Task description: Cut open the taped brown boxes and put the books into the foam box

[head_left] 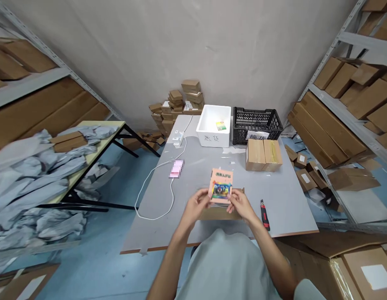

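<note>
Between my two hands is a small pink booklet [220, 183] with a colourful picture and dark lettering on its front. My left hand [197, 203] pinches its lower left edge, the thumb on the front. On the other side, my right hand [240, 203] grips the lower right corner. Directly below the booklet, a brown cardboard box [220, 214] rests near the table's front edge, partly covered by my hands and the booklet. A red and black box cutter [264, 215] lies to the right of my right hand.
At the grey table's [158, 225] back stand a white bin [213, 141] holding a yellow-green item and a black crate [257, 121]. Two taped cartons [263, 155] sit before the crate. A white cable [151, 171] loops along the left. Shelves with cartons flank both sides.
</note>
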Demonstrator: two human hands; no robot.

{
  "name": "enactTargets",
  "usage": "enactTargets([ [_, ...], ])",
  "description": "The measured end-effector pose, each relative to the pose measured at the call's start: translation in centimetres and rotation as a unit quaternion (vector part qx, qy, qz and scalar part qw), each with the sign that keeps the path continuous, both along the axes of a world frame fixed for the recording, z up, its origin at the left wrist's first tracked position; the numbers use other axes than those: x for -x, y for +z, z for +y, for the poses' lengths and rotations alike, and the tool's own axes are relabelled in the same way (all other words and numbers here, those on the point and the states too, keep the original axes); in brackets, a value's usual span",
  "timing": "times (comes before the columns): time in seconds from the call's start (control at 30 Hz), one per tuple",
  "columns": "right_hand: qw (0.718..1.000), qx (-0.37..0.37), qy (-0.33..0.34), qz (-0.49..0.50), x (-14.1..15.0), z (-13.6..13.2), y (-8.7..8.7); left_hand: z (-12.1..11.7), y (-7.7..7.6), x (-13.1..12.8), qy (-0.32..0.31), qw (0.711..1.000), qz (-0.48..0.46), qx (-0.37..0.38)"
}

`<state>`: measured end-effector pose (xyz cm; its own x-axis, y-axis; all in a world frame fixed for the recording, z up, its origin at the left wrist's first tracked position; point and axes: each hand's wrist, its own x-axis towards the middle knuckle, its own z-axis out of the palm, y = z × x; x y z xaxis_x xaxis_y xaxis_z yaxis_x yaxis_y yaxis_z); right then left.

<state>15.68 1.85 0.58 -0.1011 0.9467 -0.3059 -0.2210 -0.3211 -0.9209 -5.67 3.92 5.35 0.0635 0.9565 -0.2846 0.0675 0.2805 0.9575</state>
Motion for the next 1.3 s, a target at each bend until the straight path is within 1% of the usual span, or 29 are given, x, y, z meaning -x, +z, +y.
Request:
enactTargets([
  [0.07,0.999,0.035,-0.02,0.022,0.3,-1.7,-2.5,-1.1,-2.3,0.6,-0.013,0.998,-0.02,0.055],
  [0.1,0.998,0.044,-0.027,0.028,0.3,-1.8,-3.2,-1.1,-3.1,0.8,-0.013,0.997,-0.029,0.065],
  [0.13,0.998,0.047,-0.033,0.032,0.3,-1.2,-3.4,-0.7,-3.5,1.0,-0.008,0.997,-0.034,0.063],
  [0.17,0.998,0.042,-0.038,0.034,0.4,0.1,-3.1,0.3,-3.5,1.2,-0.004,0.998,-0.037,0.052],
  [0.2,0.998,0.029,-0.044,0.035,0.4,2.1,-2.4,2.0,-3.1,1.2,-0.002,0.999,-0.039,0.034],
  [0.23,0.998,0.009,-0.054,0.037,0.5,4.9,-1.1,4.2,-2.2,1.2,-0.001,0.999,-0.038,0.013],
  [0.27,0.997,-0.017,-0.063,0.042,0.6,8.1,0.5,7.0,-0.8,1.1,0.003,0.999,-0.039,-0.018],
  [0.33,0.99,-0.067,-0.105,0.063,1.2,15.2,4.6,13.3,3.1,0.9,0.026,0.994,-0.037,-0.095],
  [0.4,0.977,-0.101,-0.177,0.069,2.0,21.0,8.6,19.1,7.6,1.2,0.093,0.982,-0.006,-0.167],
  [0.43,0.972,-0.114,-0.196,0.062,2.4,22.9,10.0,21.2,9.4,1.6,0.123,0.973,0.023,-0.193],
  [0.47,0.972,-0.124,-0.19,0.052,2.5,23.9,10.9,22.7,10.7,2.2,0.158,0.964,0.041,-0.211],
  [0.5,0.974,-0.133,-0.177,0.04,2.2,24.0,11.1,23.4,11.3,3.1,0.169,0.958,0.048,-0.228],
  [0.53,0.977,-0.139,-0.16,0.023,1.7,23.3,10.6,23.4,11.0,4.1,0.171,0.953,0.051,-0.244],
  [0.57,0.979,-0.141,-0.145,0.004,0.7,21.8,9.4,22.6,10.0,5.2,0.168,0.951,0.053,-0.254],
  [0.6,0.979,-0.141,-0.144,-0.019,-0.6,19.7,7.8,21.3,8.3,6.5,0.164,0.952,0.058,-0.252],
  [0.63,0.978,-0.128,-0.16,-0.045,-2.2,17.1,5.6,19.5,6.0,7.7,0.164,0.957,0.067,-0.23],
  [0.67,0.973,-0.101,-0.193,-0.071,-3.9,14.2,3.2,17.3,3.4,8.7,0.163,0.965,0.085,-0.185],
  [0.7,0.966,-0.063,-0.233,-0.094,-5.5,11.1,0.7,14.9,0.7,9.7,0.162,0.973,0.113,-0.117],
  [0.77,0.947,0.044,-0.293,-0.125,-8.1,4.8,-4.2,10.1,-4.6,10.7,0.155,0.971,0.174,0.057],
  [0.8,0.939,0.101,-0.302,-0.132,-8.9,1.9,-6.4,7.9,-6.8,10.8,0.151,0.965,0.183,0.11],
  [0.83,0.938,0.142,-0.288,-0.133,-9.3,-0.9,-8.3,5.8,-8.6,10.5,0.142,0.961,0.186,0.15],
  [0.87,0.938,0.178,-0.269,-0.132,-9.3,-3.3,-9.7,4.0,-10.1,10.0,0.132,0.957,0.184,0.181],
  [0.9,0.941,0.204,-0.238,-0.124,-9.1,-5.2,-10.8,2.4,-11.2,9.3,0.122,0.956,0.176,0.199],
  [0.97,0.954,0.226,-0.173,-0.099,-8.2,-7.8,-11.8,0.0,-12.5,7.8,0.099,0.96,0.156,0.211],
  [1.0,0.959,0.227,-0.149,-0.086,-7.6,-8.5,-11.9,-0.8,-12.8,7.2,0.089,0.963,0.146,0.208],
  [1.07,0.963,0.227,-0.125,-0.07,-6.7,-8.8,-11.5,-2.0,-12.9,6.5,0.081,0.969,0.131,0.195],
  [1.17,0.965,0.229,-0.105,-0.075,-6.0,-8.1,-10.0,-3.2,-12.4,7.0,0.095,0.969,0.125,0.189],
  [1.23,0.969,0.216,-0.084,-0.082,-5.6,-7.9,-8.6,-4.2,-11.8,8.0,0.109,0.97,0.102,0.192],
  [1.3,0.975,0.194,-0.065,-0.085,-5.0,-8.0,-7.0,-5.4,-11.3,9.6,0.127,0.971,0.053,0.195],
])
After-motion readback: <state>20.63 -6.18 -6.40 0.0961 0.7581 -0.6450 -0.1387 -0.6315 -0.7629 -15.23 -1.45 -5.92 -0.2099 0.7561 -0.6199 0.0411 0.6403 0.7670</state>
